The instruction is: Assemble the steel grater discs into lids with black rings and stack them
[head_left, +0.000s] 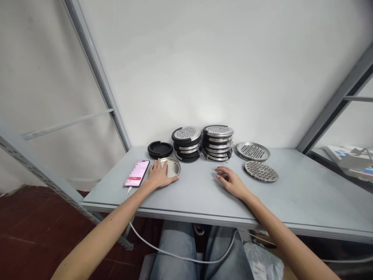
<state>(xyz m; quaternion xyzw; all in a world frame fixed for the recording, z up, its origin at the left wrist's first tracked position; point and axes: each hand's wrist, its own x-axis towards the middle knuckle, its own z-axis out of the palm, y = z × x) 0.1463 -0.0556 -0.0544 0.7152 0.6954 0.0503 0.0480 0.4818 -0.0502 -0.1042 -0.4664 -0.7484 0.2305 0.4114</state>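
Note:
My left hand (159, 175) lies with fingers spread over a shallow round metal dish (174, 168), touching it and covering its near left part. My right hand (230, 182) rests on the table with its fingers loosely bent and nothing visible in it. Right of that hand lies a round perforated metal plate (261, 172). Behind that plate is a round metal piece with a slotted grid (253, 151). Beyond my left hand sits a black ring-shaped base (160, 149).
Two stacks of round black and metal parts, the left stack (186, 144) and the right stack (218, 143), stand near the wall. A phone (136, 174) on a white cable (180, 256) lies at left. Grey metal uprights (96, 70) frame the table (309, 194).

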